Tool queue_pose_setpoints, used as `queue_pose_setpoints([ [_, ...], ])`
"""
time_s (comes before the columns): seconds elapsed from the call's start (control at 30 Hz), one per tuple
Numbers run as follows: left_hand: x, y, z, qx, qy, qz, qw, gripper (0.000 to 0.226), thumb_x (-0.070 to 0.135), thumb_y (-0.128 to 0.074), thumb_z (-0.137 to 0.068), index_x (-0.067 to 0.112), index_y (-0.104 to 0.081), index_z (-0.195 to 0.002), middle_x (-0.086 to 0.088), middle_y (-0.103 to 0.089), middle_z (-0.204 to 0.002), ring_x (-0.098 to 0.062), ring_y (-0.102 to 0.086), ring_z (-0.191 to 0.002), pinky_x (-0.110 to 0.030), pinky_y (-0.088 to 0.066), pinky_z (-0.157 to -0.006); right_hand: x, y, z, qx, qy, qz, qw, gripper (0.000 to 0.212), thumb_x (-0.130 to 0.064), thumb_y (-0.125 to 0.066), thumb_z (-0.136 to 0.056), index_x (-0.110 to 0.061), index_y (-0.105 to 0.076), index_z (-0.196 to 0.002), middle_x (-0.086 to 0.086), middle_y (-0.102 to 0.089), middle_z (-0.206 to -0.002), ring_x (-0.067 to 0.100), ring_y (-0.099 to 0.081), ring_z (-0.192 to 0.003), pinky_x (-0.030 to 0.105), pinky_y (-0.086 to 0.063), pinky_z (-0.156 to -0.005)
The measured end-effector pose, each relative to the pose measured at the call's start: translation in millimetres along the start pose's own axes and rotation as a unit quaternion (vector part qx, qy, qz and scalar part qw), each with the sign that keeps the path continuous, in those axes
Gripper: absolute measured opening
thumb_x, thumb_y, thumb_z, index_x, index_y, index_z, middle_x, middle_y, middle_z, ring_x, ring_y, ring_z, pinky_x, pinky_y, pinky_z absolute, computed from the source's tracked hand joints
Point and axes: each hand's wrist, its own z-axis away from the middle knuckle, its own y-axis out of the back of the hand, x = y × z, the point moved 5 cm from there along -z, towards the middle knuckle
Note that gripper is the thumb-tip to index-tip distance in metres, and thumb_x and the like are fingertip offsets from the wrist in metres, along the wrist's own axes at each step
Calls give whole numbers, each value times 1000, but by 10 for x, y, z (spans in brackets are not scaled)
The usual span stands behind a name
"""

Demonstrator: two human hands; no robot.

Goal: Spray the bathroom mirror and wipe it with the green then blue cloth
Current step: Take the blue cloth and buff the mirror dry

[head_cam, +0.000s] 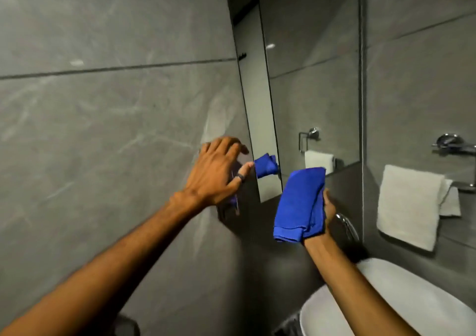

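Note:
The bathroom mirror (309,78) hangs on the grey tiled wall, seen at a steep angle. My right hand (327,212) grips a folded blue cloth (298,204), held up just below the mirror's lower edge. The cloth's reflection (266,165) shows in the mirror's lower left corner. My left hand (219,170) is spread open against the wall just left of the mirror's edge, a dark ring on one finger. It holds nothing that I can make out. No green cloth or spray bottle is in view.
A white basin (401,297) sits at the lower right, with a chrome tap (347,225) behind my right hand. A white towel (409,207) hangs from a chrome rail (453,145) on the right wall. Grey tiles cover the left wall (103,103).

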Motion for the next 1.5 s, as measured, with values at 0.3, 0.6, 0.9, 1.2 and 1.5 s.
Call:
queue_pose_setpoints([
  [0.3,-769,136,-1190,38,4,-275,961,76,59,-18,-101,17,-10,-164,-8,-6,-174,-30,1,-162,-54,1,-131,743,210,-931,-69,261,824,499,60,-35,-29,-103,-22,-15,-159,-1,-11,-168,23,-2,-157,47,-4,-127],
  [0.6,-837,7,-1275,101,-13,-324,941,78,63,-13,-101,18,-7,-164,-8,-4,-175,-31,1,-162,-57,1,-130,269,677,-1339,-52,264,835,479,61,-42,-20,-103,-26,-9,-160,-5,-4,-170,26,-5,-157,45,-1,-128],
  [0.9,-838,5,-1270,115,-15,-345,931,80,64,-15,-100,18,-8,-164,-9,-5,-175,-32,0,-162,-59,-3,-130,-898,1475,-1895,47,239,817,522,60,-31,-23,-100,-14,-19,-158,4,-14,-167,29,-11,-156,50,-9,-127],
  [1.2,-872,-14,-1305,128,-26,-355,926,81,64,-19,-98,18,-9,-164,-9,-5,-175,-31,1,-162,-60,-4,-129,-1689,2269,-2103,307,148,721,603,55,-31,-20,-109,-19,-5,-161,1,0,-170,17,0,-157,45,-4,-128],
  [1.5,-825,24,-1285,123,-22,-337,933,81,63,-18,-98,17,-10,-164,-10,-5,-174,-32,2,-162,-61,-5,-129,-586,1146,-1811,132,242,766,581,61,-38,-21,-102,-19,-12,-159,5,-8,-168,23,-4,-157,48,-6,-127],
])
